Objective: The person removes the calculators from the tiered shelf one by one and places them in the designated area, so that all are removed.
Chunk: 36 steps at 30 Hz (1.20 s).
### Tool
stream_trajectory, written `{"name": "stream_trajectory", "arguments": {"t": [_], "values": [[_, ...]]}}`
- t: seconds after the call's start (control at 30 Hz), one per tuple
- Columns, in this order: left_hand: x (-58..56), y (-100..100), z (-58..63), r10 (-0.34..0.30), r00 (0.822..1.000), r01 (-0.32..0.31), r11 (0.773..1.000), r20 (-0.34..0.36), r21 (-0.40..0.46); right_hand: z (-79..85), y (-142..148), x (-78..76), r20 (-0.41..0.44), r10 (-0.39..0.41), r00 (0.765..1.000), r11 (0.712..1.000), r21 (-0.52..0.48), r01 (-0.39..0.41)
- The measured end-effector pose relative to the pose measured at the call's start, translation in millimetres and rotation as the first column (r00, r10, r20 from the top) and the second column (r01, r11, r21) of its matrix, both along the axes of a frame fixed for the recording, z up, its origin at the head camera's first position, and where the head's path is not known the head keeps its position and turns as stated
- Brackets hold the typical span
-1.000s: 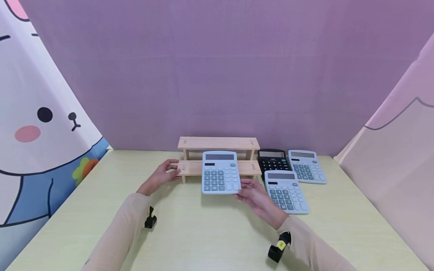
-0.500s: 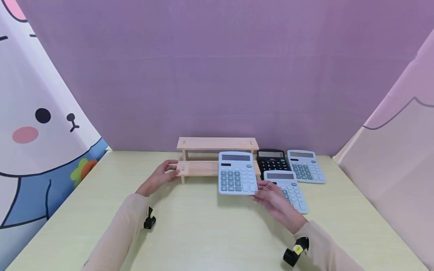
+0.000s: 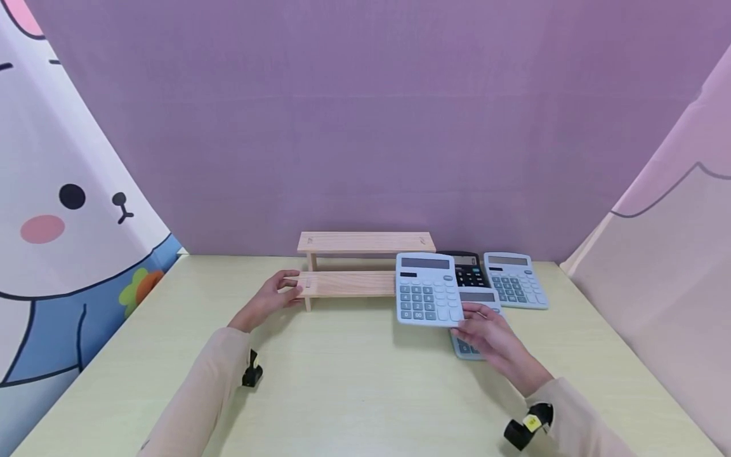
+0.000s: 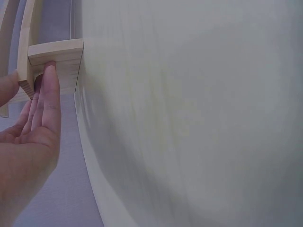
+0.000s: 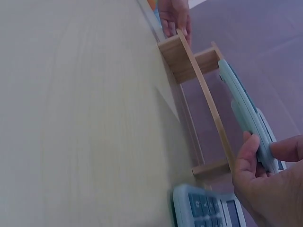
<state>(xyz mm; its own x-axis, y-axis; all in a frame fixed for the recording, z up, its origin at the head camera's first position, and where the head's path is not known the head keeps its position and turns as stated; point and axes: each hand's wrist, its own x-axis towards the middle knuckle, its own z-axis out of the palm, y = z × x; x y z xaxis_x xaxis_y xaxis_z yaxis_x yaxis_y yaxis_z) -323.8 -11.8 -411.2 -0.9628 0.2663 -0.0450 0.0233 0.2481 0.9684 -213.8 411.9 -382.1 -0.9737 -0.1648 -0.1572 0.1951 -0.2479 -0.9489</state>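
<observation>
My right hand (image 3: pixel 495 341) pinches a light blue calculator (image 3: pixel 427 291) by its lower right corner, holding it raised with its keys facing me. In the right wrist view this calculator (image 5: pixel 242 105) appears edge-on, thumb on one face and fingers on the other. A two-tier wooden shelf (image 3: pixel 348 284) stands at the back of the table. My left hand (image 3: pixel 266 303) grips the left end of its lower board, and the left wrist view shows the thumb across the board from the fingers (image 4: pixel 51 101). The held calculator hides the right end of that board.
Right of the shelf lie a black calculator (image 3: pixel 471 277) and a light blue calculator (image 3: pixel 517 281). Another light blue calculator (image 3: pixel 477 296) lies nearer me, partly covered by the held one and my right hand. A purple cloth (image 3: pixel 365 127) hangs behind the table (image 3: pixel 342 387).
My right hand has carried the calculator to the right, from in front of the shelf's middle to its right end, overlapping the calculators there. The left hand has stayed on the shelf.
</observation>
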Motion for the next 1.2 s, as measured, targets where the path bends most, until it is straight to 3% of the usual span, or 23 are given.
{"name": "stream_trajectory", "arguments": {"t": [0.6,0.93,1.2], "values": [[1.3,-1,0.5,-0.01,1.0,0.01,1.0,-0.005,0.015,-12.1,52,14.7,-0.07,0.044,0.997,0.999,-0.022,-0.046],[0.6,-1,-0.3,-0.017,1.0,0.018,0.999,-0.016,0.035,-17.7,87,21.9,-0.154,0.117,0.981,0.988,-0.084,-0.131],[0.8,-2,-0.4,-0.019,1.0,0.02,0.999,-0.021,0.033,-22.3,112,25.4,-0.166,0.161,0.973,0.977,-0.112,-0.18]]}}
